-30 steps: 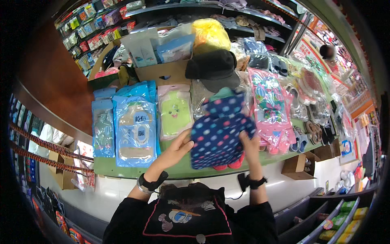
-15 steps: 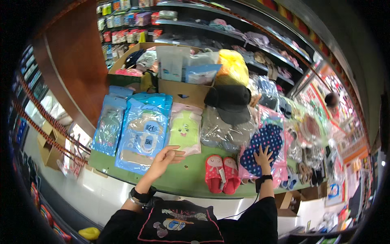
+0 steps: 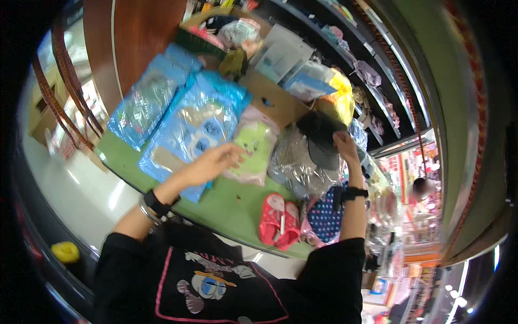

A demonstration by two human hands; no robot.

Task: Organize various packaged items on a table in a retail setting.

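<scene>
My left hand (image 3: 219,160) is over the edge between a blue plastic-wrapped package (image 3: 186,132) and a green-and-pink bagged item (image 3: 253,143). Its fingers are loosely bent, a little apart, with nothing in them. At the right side of a black cap (image 3: 322,146), my right hand (image 3: 345,146) has its fingers closed on the edge; blur hides the exact hold. The cap rests on a clear-bagged grey bundle (image 3: 297,164). Red slippers (image 3: 279,221) lie nearer me. Beneath my right forearm is navy polka-dot cloth (image 3: 325,216), partly covered.
More blue packages (image 3: 151,97) lie at the left. Behind stand a cardboard box (image 3: 278,100) holding bagged goods, and a yellow bag (image 3: 342,97). Dark shelves (image 3: 345,54) with folded items rise at the back. The green table's front edge (image 3: 178,208) runs before me.
My right hand has left the polka-dot cloth and moved up and away to the cap. The left hand stays near the green bagged item. The whole view has tilted.
</scene>
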